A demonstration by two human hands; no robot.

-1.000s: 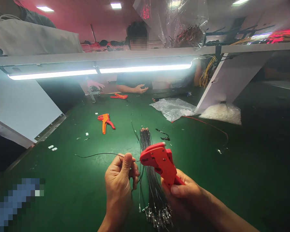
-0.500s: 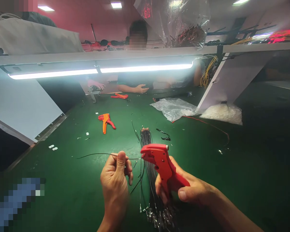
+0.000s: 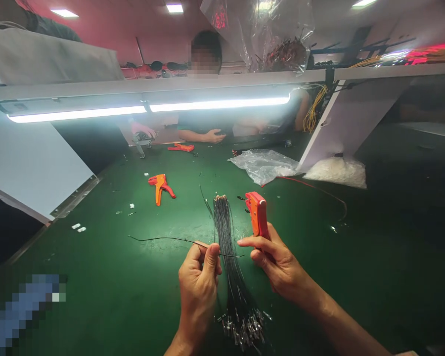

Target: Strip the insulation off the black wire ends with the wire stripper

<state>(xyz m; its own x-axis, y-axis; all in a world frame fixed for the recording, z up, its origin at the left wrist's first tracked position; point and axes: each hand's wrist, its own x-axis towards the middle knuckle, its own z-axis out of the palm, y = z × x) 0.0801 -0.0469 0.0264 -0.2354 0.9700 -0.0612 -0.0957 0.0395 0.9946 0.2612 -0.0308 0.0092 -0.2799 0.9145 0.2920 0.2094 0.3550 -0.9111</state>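
Between the thumb and fingers of my left hand (image 3: 199,284) is a thin black wire (image 3: 163,239). Its long end reaches left, and a short end sticks out to the right over the bundle. My right hand (image 3: 284,259) is closed round a red wire stripper (image 3: 258,215), held upright with its jaws at the top and its index finger stretched toward the wire. The stripper and the wire are apart. Beneath the hands, a bundle of black wires (image 3: 224,232) lies lengthwise on the green table (image 3: 107,287), copper ends at the far side and metal terminals at the near side.
An orange-and-red stripper (image 3: 160,189) lies left of the bundle, another red stripper (image 3: 181,147) farther back. A clear plastic bag (image 3: 263,165) and a bag of white pieces (image 3: 335,170) lie back right. A lamp (image 3: 218,105) hangs under the shelf. People sit across the table.
The stripper has come off the wire's right end, moved right and turned upright. My left hand has shifted right with the wire, now over the bundle.
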